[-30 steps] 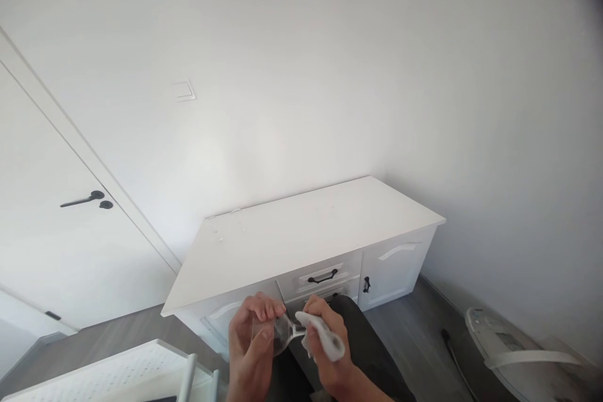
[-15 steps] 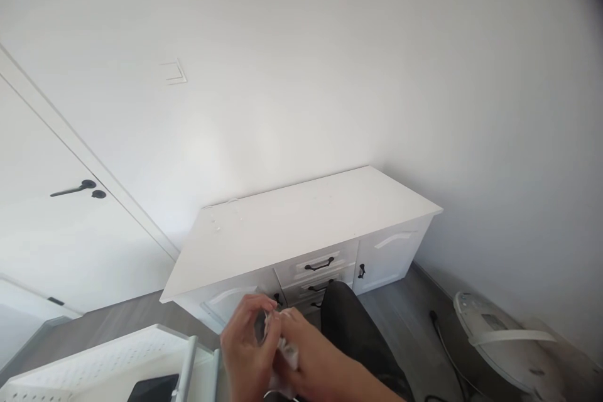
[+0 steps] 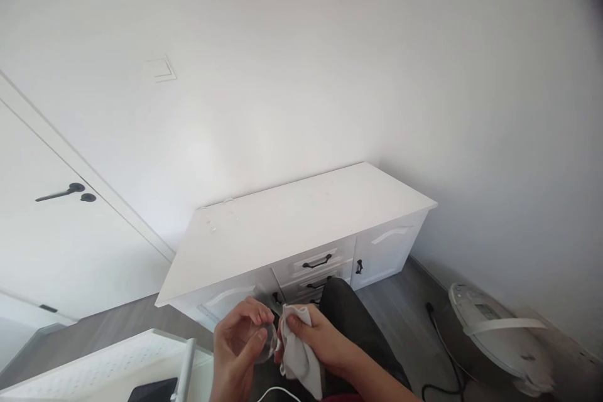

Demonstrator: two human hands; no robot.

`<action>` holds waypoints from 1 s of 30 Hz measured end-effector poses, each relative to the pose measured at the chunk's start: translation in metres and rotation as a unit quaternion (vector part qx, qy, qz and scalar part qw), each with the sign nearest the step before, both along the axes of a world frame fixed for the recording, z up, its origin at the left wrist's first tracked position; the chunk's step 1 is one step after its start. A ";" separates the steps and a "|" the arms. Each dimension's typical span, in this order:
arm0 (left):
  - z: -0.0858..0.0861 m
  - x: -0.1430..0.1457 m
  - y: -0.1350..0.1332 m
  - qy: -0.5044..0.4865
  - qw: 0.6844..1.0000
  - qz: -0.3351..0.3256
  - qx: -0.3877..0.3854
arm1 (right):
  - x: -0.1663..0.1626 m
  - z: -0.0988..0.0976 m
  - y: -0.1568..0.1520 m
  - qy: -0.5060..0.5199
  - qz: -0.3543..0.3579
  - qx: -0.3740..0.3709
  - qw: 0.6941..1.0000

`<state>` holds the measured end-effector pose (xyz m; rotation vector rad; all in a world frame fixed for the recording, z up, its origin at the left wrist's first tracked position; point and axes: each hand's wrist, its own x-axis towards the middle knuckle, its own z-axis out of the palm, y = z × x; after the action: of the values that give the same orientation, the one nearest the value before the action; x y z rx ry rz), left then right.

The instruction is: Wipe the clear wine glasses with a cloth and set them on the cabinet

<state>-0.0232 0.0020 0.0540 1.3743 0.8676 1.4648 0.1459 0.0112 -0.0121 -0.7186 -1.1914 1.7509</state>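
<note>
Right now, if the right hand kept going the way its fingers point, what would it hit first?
The clear glass piece in the left hand. The right hand, holding a white cloth, points left at it; they look nearly touching, though depth is unclear.

Your right hand point(image 3: 320, 342) is now pinching the white cloth point(image 3: 299, 355) low in the frame. Your left hand point(image 3: 238, 348) is cupping the clear glass piece point(image 3: 264, 340) again.

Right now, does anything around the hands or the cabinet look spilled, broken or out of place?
Nothing looks broken or spilled. The left hand holds a clear glass piece and the right hand presses a white cloth against it. One oddity: a rice cooker sits on the floor by the wall, its cord trailing across the boards.
</note>
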 end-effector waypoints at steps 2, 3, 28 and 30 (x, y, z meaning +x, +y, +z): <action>0.003 0.004 -0.005 0.054 0.994 0.080 0.043 | 0.009 0.003 0.004 -0.094 -0.158 0.096 0.978; 0.005 0.006 -0.008 0.090 0.985 0.133 0.064 | 0.015 0.005 0.006 -0.155 -0.212 0.163 0.951; -0.079 0.017 -0.006 0.354 0.916 0.186 0.042 | 0.197 -0.039 0.262 -0.607 -0.335 0.061 0.718; -0.087 0.013 -0.006 0.360 0.911 0.196 0.046 | 0.197 -0.043 0.274 -0.609 -0.337 0.048 0.716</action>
<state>-0.0107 -0.0045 -0.0329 1.9395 1.6327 1.2847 0.3433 0.2855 -0.0554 -2.0889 -1.4699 0.4252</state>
